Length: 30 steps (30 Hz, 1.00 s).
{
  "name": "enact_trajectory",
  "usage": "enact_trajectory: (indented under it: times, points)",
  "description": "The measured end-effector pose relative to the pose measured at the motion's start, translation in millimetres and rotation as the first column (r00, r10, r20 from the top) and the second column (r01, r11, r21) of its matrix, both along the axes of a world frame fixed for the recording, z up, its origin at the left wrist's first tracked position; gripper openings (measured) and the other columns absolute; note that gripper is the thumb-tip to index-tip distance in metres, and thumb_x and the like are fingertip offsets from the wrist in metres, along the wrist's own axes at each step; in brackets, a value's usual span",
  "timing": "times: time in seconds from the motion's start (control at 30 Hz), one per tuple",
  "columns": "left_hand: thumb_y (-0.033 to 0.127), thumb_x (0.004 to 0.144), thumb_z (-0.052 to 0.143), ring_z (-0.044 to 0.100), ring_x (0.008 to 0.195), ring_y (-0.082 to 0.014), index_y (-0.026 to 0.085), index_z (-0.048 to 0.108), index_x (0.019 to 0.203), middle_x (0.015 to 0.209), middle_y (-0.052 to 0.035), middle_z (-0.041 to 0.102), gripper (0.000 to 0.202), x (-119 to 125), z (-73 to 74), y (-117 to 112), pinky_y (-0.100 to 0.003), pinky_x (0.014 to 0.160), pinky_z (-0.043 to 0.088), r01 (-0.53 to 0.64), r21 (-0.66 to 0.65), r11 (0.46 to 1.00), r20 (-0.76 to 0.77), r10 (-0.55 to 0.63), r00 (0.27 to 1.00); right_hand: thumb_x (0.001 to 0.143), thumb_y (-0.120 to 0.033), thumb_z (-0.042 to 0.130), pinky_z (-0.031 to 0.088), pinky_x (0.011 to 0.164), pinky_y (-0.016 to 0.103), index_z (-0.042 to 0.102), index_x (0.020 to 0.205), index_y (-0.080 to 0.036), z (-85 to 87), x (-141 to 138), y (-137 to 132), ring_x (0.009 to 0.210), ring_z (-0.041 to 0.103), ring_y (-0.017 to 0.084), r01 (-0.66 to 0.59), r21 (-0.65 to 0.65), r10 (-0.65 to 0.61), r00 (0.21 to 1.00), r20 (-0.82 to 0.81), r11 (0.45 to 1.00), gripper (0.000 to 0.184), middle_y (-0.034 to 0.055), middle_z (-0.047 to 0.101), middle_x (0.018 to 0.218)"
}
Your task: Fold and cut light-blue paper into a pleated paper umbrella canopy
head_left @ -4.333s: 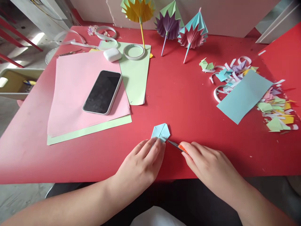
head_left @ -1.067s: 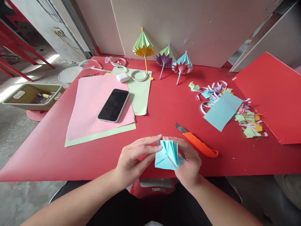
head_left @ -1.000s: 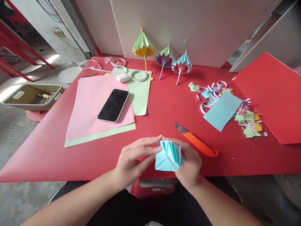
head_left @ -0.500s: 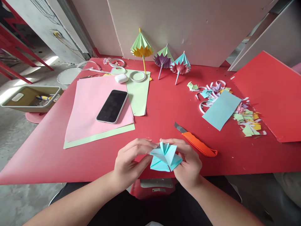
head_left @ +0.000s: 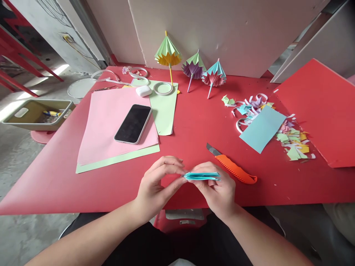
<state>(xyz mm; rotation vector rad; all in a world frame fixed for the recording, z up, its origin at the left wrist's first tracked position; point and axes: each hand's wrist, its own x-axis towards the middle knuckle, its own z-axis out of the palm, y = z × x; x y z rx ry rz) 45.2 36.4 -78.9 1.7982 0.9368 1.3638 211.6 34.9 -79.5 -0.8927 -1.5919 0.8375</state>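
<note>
You hold the blue fold (head_left: 201, 176) pressed flat just above the near edge of the surface (head_left: 194, 122): your left hand (head_left: 155, 184) pinches its left end between thumb and fingertips, and your right hand (head_left: 220, 192) clamps the rest from below. Its pleats are already creased and gathered, but it has no stick, unlike the three umbrellas (head_left: 168, 55) at the far edge. The knife (head_left: 235, 171) lies idle just beside your right hand.
</note>
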Motion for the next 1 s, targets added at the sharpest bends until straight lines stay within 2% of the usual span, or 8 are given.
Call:
enact_trajectory:
  times: [0.1,0.23,0.43,0.5,0.6,0.7,0.87,1.0]
  points:
    - [0.014,0.078,0.064,0.063,0.093,-0.0183,0.018,0.062,0.099,0.097,-0.0066,0.066,0.022,3,0.3,-1,-0.030,0.081,0.053,0.012,-0.138,0.990,-0.020,-0.015,1.000,0.074,-0.007,0.063,0.053,0.065,0.026,0.064,0.085,-0.021,-0.1,0,-1,0.075,0.063,0.014,0.009,-0.038,-0.009,1.000,0.005,0.999,0.018,0.0007,0.065,0.078]
    - [0.019,0.082,0.060,0.066,0.075,-0.0128,0.020,0.066,0.097,0.086,-0.0016,0.070,0.016,3,-0.1,-1,-0.021,0.071,0.053,0.096,-0.260,0.961,-0.134,-0.134,0.982,0.074,-0.008,0.063,0.052,0.064,0.026,0.064,0.080,-0.022,0.5,0,-3,0.069,0.062,0.013,0.037,-0.089,-0.036,0.999,0.013,0.995,0.015,-0.0004,0.064,0.074]
    - [0.022,0.084,0.057,0.057,0.056,-0.0090,0.020,0.068,0.089,0.066,0.0013,0.065,0.012,2,-2.1,-1,-0.017,0.054,0.045,-0.037,-0.108,0.993,-0.315,0.001,0.949,0.073,-0.015,0.067,0.050,0.065,0.026,0.065,0.076,-0.021,4.8,2,1,0.070,0.058,0.013,0.071,-0.162,-0.070,0.997,0.016,0.984,0.008,-0.0007,0.063,0.073]
    - [0.024,0.084,0.057,0.054,0.055,-0.0088,0.019,0.067,0.082,0.063,0.0015,0.063,0.012,2,0.7,-2,-0.018,0.053,0.043,-0.044,-0.199,0.979,-0.326,-0.024,0.945,0.074,-0.020,0.067,0.049,0.064,0.025,0.064,0.075,-0.022,5.9,5,3,0.067,0.056,0.011,0.103,-0.281,-0.107,0.994,0.002,0.954,0.004,-0.0019,0.061,0.069]
    - [0.031,0.084,0.055,0.054,0.056,-0.0091,0.016,0.064,0.074,0.062,0.0013,0.062,0.019,4,8.7,-2,-0.019,0.055,0.043,0.053,-0.518,0.854,-0.211,-0.188,0.959,0.073,-0.029,0.068,0.046,0.054,0.021,0.059,0.068,-0.021,4.1,9,5,0.056,0.050,0.008,0.082,-0.516,-0.163,0.980,-0.113,0.852,0.013,-0.0045,0.054,0.060]
    - [0.035,0.084,0.057,0.059,0.063,-0.0114,0.016,0.063,0.072,0.067,-0.0005,0.065,0.023,6,13.9,-1,-0.020,0.061,0.045,0.136,-0.711,0.690,-0.016,-0.209,0.978,0.074,-0.032,0.068,0.043,0.049,0.019,0.057,0.069,-0.020,0.1,10,8,0.055,0.048,0.008,-0.063,-0.621,-0.147,0.948,-0.281,0.781,0.017,-0.0047,0.052,0.061]
    - [0.033,0.083,0.059,0.062,0.068,-0.0133,0.016,0.061,0.083,0.074,-0.0026,0.067,0.018,6,6.0,1,-0.024,0.066,0.049,0.311,-0.743,0.593,0.298,-0.122,0.947,0.074,-0.036,0.067,0.048,0.052,0.022,0.060,0.085,-0.021,-1.1,12,13,0.068,0.057,0.012,-0.355,-0.563,0.089,0.892,-0.444,0.746,0.019,0.0001,0.060,0.077]
    - [0.030,0.082,0.062,0.061,0.057,-0.0109,0.020,0.048,0.095,0.067,0.0005,0.067,0.022,5,-1.7,1,-0.020,0.057,0.047,0.419,-0.743,0.522,0.475,-0.030,0.879,0.074,-0.028,0.068,0.050,0.053,0.020,0.063,0.092,-0.024,-1.9,11,12,0.070,0.057,0.010,-0.330,-0.548,0.093,0.905,-0.415,0.769,0.020,-0.0010,0.061,0.082]
